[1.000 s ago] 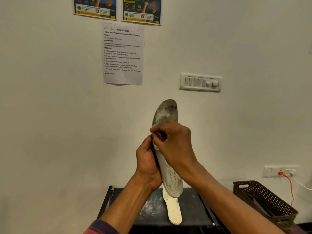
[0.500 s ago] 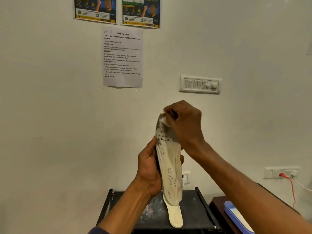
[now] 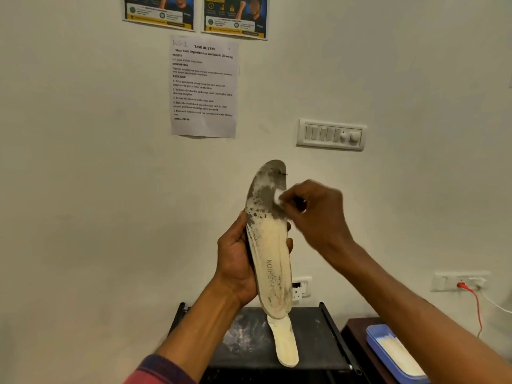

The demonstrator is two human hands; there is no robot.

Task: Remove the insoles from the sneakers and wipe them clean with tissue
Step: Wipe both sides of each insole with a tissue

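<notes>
A dirty cream insole (image 3: 270, 245) printed "FASHION" stands upright in front of me, its toe end up and coated in grey grime. My left hand (image 3: 238, 259) grips it around the middle from the left side. My right hand (image 3: 310, 214) pinches a small wad of white tissue (image 3: 278, 196) against the insole's right edge in the grey toe part. A second cream insole (image 3: 285, 346) lies flat on the black rack top (image 3: 249, 336) below. No sneakers are in view.
A dark side table (image 3: 357, 336) at the lower right carries a blue tray (image 3: 388, 353) with white contents. On the wall are a switch panel (image 3: 331, 134), a task sheet (image 3: 203, 87), two posters, and sockets with a red cable (image 3: 475, 303).
My right hand went up to the insole's toe tip with the tissue, then came down a little and to the right edge. The grey toe end shows again. The left hand keeps its grip.
</notes>
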